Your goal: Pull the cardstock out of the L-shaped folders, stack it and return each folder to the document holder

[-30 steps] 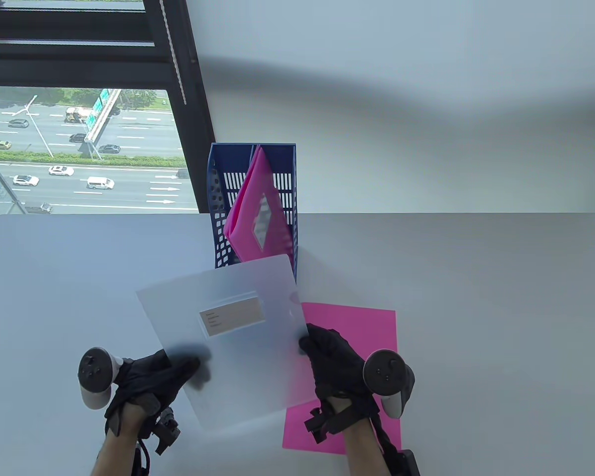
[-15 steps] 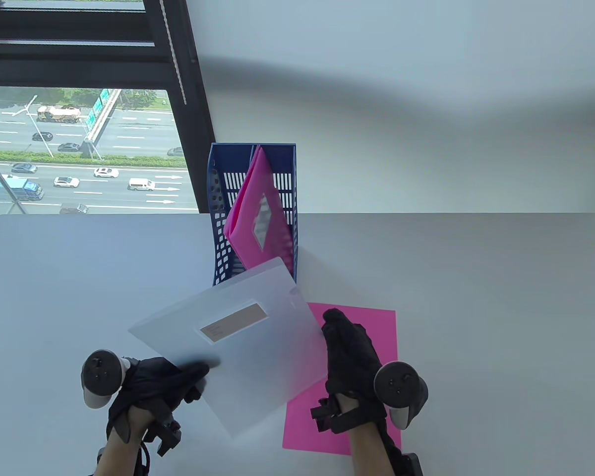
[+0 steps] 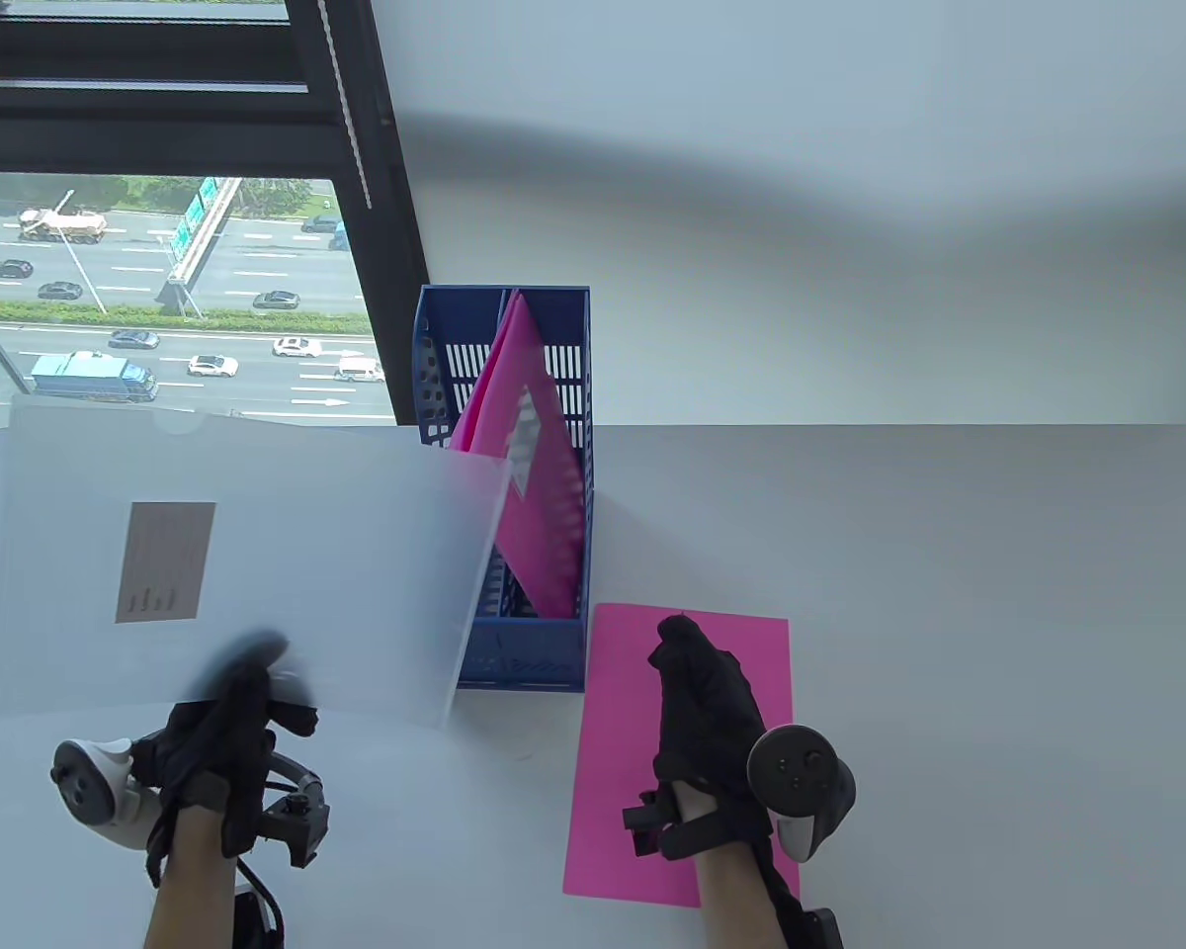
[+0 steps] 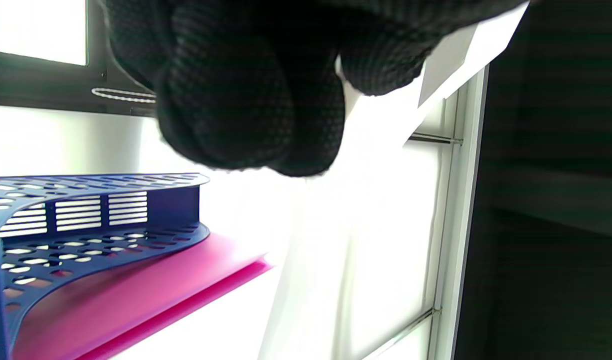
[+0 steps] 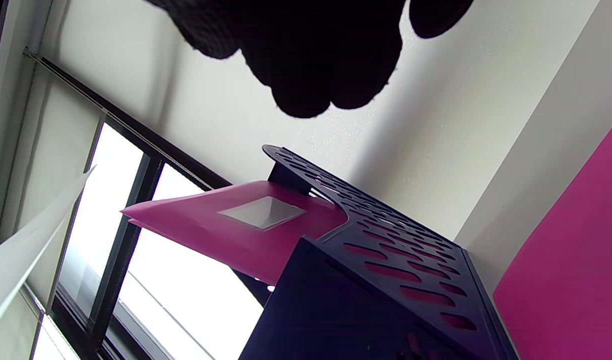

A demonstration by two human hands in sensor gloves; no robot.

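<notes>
A frosted clear L-shaped folder (image 3: 336, 554) with a grey label is held up over the table's left half; my left hand (image 3: 242, 692) pinches its near edge. In the left wrist view the folder (image 4: 366, 200) shows as a bright sheet under the gloved fingers (image 4: 246, 90). A blue slotted document holder (image 3: 544, 652) stands at the table's middle with a pink folder (image 3: 534, 494) leaning inside. A pink cardstock sheet (image 3: 633, 751) lies flat in front of the holder's right side; my right hand (image 3: 697, 682) rests flat on it, fingers straight.
The grey table (image 3: 949, 613) runs to a white wall at the back. A dark window frame (image 3: 376, 198) stands behind the holder on the left. In the right wrist view the holder (image 5: 376, 280) and pink folder (image 5: 226, 225) loom close.
The left hand has swung the clear folder up and to the left, turning it, off the pink cardstock. The right hand let go of the folder and now lies on the cardstock.
</notes>
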